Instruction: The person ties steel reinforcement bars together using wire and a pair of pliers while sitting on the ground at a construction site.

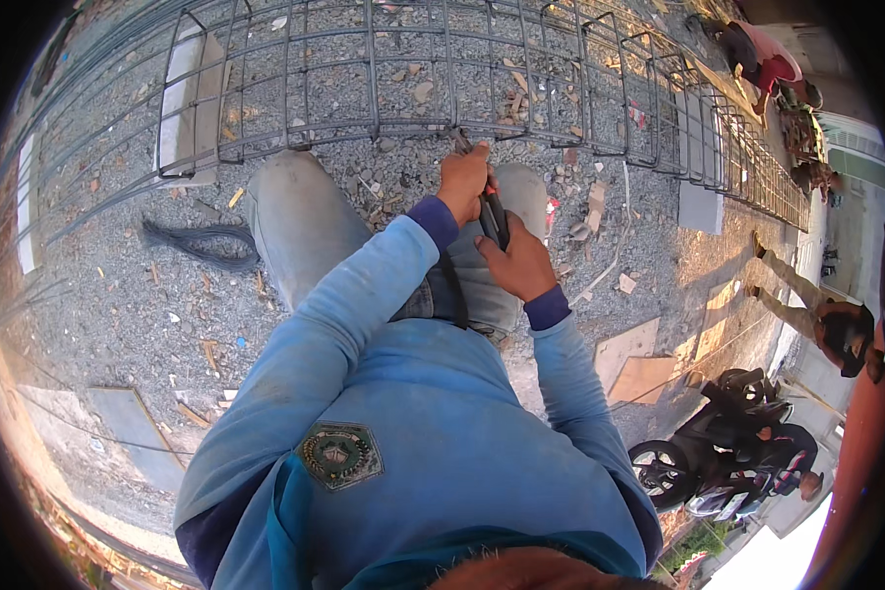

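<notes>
A pair of pincers [493,214] with black and red handles is in both my hands, just in front of my lap. My left hand [463,183] wraps the upper part near the metal head. Lower down, my right hand [522,259] grips the handles. The pincers' head meets the near lower bar of a rebar cage [373,81]; fingers and bars hide the exact contact. This cage of long bars and square stirrups runs across the view beyond my knees. A looped bundle of thin tie wire [214,252] lies on the gravel left of my knee.
Pale blocks [700,206] support the cage. Long loose bars [103,125] extend to the left. Board pieces [641,377] lie at right on gravel [228,317] strewn with scraps. A motorcycle [715,442] with a person beside it, a walking person [804,295] and others crouching occupy the right.
</notes>
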{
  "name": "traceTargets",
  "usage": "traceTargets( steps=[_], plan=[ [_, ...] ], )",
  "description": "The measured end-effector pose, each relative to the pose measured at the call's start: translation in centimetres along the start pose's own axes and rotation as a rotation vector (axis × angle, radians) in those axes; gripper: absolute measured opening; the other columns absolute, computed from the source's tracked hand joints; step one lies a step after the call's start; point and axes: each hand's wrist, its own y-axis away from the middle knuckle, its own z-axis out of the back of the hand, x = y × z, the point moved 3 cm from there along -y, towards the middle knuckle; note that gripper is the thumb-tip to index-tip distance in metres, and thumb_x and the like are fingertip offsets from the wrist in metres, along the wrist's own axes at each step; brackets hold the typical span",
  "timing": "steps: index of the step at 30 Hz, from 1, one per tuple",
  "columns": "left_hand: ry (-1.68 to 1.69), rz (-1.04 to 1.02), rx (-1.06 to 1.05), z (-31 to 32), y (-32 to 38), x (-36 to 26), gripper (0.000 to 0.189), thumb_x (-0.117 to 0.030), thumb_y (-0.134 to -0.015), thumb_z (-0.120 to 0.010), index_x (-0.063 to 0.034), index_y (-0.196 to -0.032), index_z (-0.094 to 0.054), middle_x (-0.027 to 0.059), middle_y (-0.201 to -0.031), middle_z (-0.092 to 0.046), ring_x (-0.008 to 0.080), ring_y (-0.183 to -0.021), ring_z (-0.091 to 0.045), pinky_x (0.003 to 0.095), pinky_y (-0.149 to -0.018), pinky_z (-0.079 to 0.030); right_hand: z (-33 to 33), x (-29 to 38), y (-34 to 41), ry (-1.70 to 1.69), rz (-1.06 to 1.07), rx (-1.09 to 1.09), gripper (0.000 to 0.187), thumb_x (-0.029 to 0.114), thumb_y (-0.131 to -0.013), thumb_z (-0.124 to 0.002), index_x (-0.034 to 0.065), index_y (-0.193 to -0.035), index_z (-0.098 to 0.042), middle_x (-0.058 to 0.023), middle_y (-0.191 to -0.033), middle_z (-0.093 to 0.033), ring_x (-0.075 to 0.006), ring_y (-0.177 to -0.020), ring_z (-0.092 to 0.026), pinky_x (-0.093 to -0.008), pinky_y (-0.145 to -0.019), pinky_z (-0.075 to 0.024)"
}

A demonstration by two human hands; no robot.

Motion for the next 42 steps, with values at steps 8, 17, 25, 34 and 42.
traceTargets(
  steps=[8,17,25,34,42],
  plan=[
    [0.294,0.014,0.245,-0.8,2.8,-1.6,0.024,-0.029,-0.087,-0.06,-0.0066,-0.083,-0.051,0.0076,-0.072,-0.055,0.0213,-0.068,-0.059,0.0355,-0.065,-0.05,4.6,0.2,-1.3,-1.163,-0.461,0.532,0.034,0.037,-0.09,-0.052,0.003,-0.096,-0.055,-0.0111,-0.077,-0.062,-0.0136,-0.056,-0.06,-0.0242,-0.033,-0.0367],
    [0.559,0.069,0.176,-3.8,-1.2,-3.4,0.023,-0.026,-0.093,-0.045,-0.0041,-0.101,-0.044,0.0123,-0.082,-0.058,0.0234,-0.069,-0.059,0.0366,-0.065,-0.053,10.2,12.1,-1.8,1.248,0.611,-0.334,0.033,0.029,-0.08,-0.061,0.0012,-0.099,-0.056,-0.0083,-0.088,-0.056,-0.0216,-0.079,-0.055,-0.0375,-0.067,-0.0443],
    [0.861,0.092,0.192,-4.8,-1.4,-5.9,0.029,-0.03,-0.1,-0.034,-0.0019,-0.098,-0.042,0.0134,-0.091,-0.054,0.023,-0.075,-0.059,0.0394,-0.071,-0.056,13.0,13.5,-11.9,1.308,0.765,-0.052,0.022,0.012,-0.071,-0.065,0.0073,-0.093,-0.062,-0.0069,-0.091,-0.059,-0.0232,-0.087,-0.057,-0.0363,-0.072,-0.0467],
    [0.599,0.089,0.373,-4.3,-2.8,-2.3,0.031,-0.031,-0.095,-0.045,-0.0017,-0.093,-0.053,0.0128,-0.09,-0.061,0.025,-0.082,-0.062,0.0403,-0.081,-0.053,11.5,9.0,-4.8,1.118,0.626,-0.296,0.016,0.017,-0.071,-0.061,0.0039,-0.08,-0.061,-0.008,-0.081,-0.059,-0.0235,-0.076,-0.059,-0.0357,-0.062,-0.047],
    [0.864,0.235,0.613,-2.7,-6.9,-2.7,0.029,-0.027,-0.093,-0.05,-0.0015,-0.104,-0.056,0.0126,-0.102,-0.062,0.0234,-0.103,-0.059,0.0425,-0.09,-0.049,12.5,10.9,-10.1,1.121,0.81,-0.22,0.011,0.022,-0.062,-0.069,0.0112,-0.063,-0.068,-0.004,-0.068,-0.064,-0.025,-0.074,-0.063,-0.0391,-0.059,-0.0492]
  ],
)
